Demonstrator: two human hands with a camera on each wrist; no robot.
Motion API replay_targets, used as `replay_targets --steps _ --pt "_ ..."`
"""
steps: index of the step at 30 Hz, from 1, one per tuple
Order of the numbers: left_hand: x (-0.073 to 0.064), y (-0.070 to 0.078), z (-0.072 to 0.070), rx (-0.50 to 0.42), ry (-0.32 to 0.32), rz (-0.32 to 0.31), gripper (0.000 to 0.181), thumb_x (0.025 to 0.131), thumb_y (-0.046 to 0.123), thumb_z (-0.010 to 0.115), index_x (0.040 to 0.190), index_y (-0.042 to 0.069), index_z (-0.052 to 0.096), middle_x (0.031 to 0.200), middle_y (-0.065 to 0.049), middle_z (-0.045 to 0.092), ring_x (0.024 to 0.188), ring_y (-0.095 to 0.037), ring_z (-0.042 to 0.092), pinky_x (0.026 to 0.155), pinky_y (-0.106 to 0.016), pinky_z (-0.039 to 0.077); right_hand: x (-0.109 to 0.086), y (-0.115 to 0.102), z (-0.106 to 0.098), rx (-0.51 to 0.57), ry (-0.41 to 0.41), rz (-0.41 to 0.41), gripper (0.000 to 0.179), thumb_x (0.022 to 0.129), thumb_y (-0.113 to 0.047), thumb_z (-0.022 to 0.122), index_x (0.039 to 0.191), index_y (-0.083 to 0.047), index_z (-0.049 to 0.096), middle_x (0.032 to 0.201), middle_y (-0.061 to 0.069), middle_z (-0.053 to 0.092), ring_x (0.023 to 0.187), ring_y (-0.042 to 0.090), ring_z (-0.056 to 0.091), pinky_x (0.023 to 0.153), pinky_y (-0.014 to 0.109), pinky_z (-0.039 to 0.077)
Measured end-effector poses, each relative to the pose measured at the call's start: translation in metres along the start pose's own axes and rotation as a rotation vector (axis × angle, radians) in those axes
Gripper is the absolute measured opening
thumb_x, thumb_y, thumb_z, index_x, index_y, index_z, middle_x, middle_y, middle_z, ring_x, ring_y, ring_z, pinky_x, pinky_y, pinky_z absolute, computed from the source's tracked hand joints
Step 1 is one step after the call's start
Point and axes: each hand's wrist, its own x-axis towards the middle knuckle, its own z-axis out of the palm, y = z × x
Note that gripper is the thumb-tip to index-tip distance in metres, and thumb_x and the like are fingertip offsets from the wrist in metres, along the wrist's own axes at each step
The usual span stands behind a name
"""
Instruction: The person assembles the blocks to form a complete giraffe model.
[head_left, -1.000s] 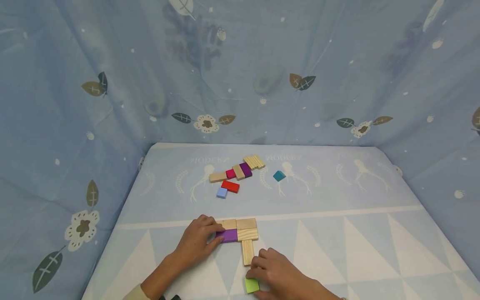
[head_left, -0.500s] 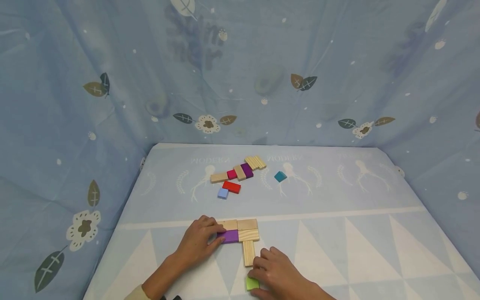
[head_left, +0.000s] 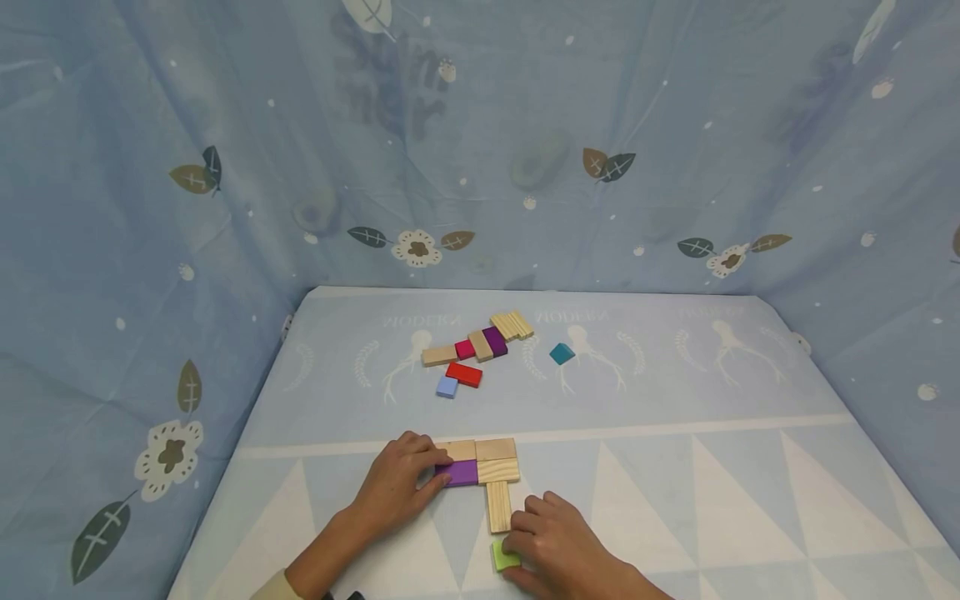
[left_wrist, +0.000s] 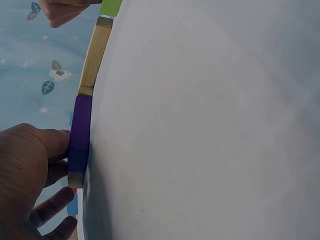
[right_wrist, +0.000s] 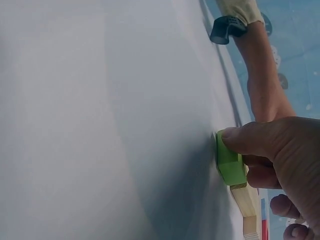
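My right hand [head_left: 558, 542] pinches a lime-green block [head_left: 504, 557] between thumb and fingers, low over the table. In the right wrist view the thumb lies on one face of the green block [right_wrist: 230, 160]. Just beyond it lies an upright plain wooden block [head_left: 498, 507], its far end meeting another wooden block [head_left: 498, 471]. My left hand [head_left: 397, 479] grips the left end of a purple block [head_left: 459, 473] with thumb and forefinger. Behind it sit two wooden blocks [head_left: 495, 449], the left one partly covered by the fingers. The left wrist view shows the thumb against the purple block [left_wrist: 81, 120].
Farther back lie a red block [head_left: 464, 374], a light blue block [head_left: 447, 387], a pink block [head_left: 465, 349], a dark purple block [head_left: 495, 341] and several wooden blocks [head_left: 512, 326]. A teal block [head_left: 562, 353] lies apart to their right. Patterned cloth walls [head_left: 480, 167] surround the table.
The right hand has moved the green block slightly forward, closer to the upright wooden block. My left hand stays at the purple block. The view has shifted a little.
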Motion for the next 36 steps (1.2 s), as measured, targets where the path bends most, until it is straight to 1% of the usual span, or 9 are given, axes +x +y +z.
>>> replay_targets --steps 5,11,17,22,26,28,31,34,36 --pt "0.0 0.001 0.0 0.004 0.002 0.003 0.02 0.081 0.024 0.082 0.1 0.024 0.077 0.089 0.016 0.061 0.092 -0.006 0.052 0.081 -0.032 0.047 0.001 0.001 0.0 -0.004 -0.011 0.006 0.022 0.08 -0.045 0.08 0.086 -0.026 0.072 0.08 -0.018 0.059 0.072 0.001 0.043 0.062 0.017 0.027" --pt "0.0 0.001 0.0 -0.001 0.003 0.002 0.02 0.081 0.024 0.082 0.1 0.024 0.077 0.09 0.016 0.061 0.092 -0.006 0.052 0.081 -0.032 0.047 0.002 0.003 0.001 0.011 -0.036 0.041 0.025 0.079 -0.046 0.08 0.089 -0.025 0.074 0.082 -0.019 0.061 0.074 0.0 0.045 0.062 0.017 0.03" --pt "0.0 0.001 0.0 -0.002 0.0 0.0 0.02 0.081 0.024 0.082 0.1 0.024 0.077 0.09 0.016 0.062 0.092 -0.006 0.052 0.081 -0.032 0.047 0.001 0.004 0.002 0.011 -0.022 0.046 0.025 0.078 -0.046 0.081 0.088 -0.025 0.072 0.082 -0.019 0.06 0.074 0.0 0.044 0.062 0.017 0.03" --pt "0.0 0.0 0.001 -0.004 0.013 0.006 0.02 0.08 0.023 0.082 0.1 0.023 0.077 0.09 0.015 0.062 0.091 -0.006 0.053 0.08 -0.032 0.047 0.001 0.006 0.001 -0.011 -0.005 0.047 0.025 0.076 -0.045 0.082 0.087 -0.026 0.071 0.081 -0.019 0.059 0.073 0.001 0.045 0.062 0.018 0.031" --pt "0.0 0.0 0.001 -0.006 0.018 0.01 0.02 0.08 0.023 0.082 0.1 0.023 0.077 0.09 0.015 0.062 0.091 -0.006 0.053 0.08 -0.032 0.047 0.0 0.007 0.001 0.001 0.004 0.051 0.026 0.077 -0.046 0.081 0.089 -0.025 0.071 0.083 -0.018 0.059 0.074 0.002 0.044 0.063 0.018 0.032" --pt "0.0 0.0 0.001 -0.01 0.019 0.011 0.02 0.08 0.023 0.082 0.1 0.023 0.077 0.09 0.015 0.062 0.091 -0.006 0.053 0.08 -0.032 0.048 0.0 0.009 0.001 0.012 0.027 0.06 0.028 0.077 -0.048 0.08 0.092 -0.026 0.072 0.087 -0.017 0.058 0.077 0.003 0.044 0.064 0.019 0.034" --pt "0.0 -0.001 0.001 -0.017 0.02 0.012 0.02 0.08 0.023 0.082 0.099 0.023 0.077 0.089 0.015 0.062 0.091 -0.006 0.053 0.08 -0.032 0.048 0.001 0.012 0.002 0.034 0.067 0.067 0.033 0.079 -0.05 0.078 0.102 -0.027 0.072 0.104 -0.013 0.06 0.09 0.007 0.048 0.072 0.025 0.04" --pt "0.0 -0.001 0.0 -0.021 0.016 0.011 0.019 0.08 0.023 0.082 0.099 0.023 0.077 0.089 0.015 0.062 0.091 -0.006 0.053 0.079 -0.031 0.047 0.001 0.016 0.004 0.036 0.084 0.035 0.035 0.083 -0.05 0.074 0.111 -0.029 0.072 0.122 -0.007 0.059 0.106 0.014 0.05 0.081 0.033 0.042" --pt "0.0 -0.001 0.0 -0.022 0.014 0.011 0.019 0.08 0.023 0.082 0.099 0.023 0.077 0.089 0.016 0.062 0.091 -0.006 0.052 0.08 -0.031 0.047 0.001 0.018 0.006 0.024 0.081 -0.001 0.034 0.086 -0.049 0.072 0.113 -0.028 0.072 0.128 -0.004 0.059 0.112 0.018 0.05 0.084 0.036 0.042"
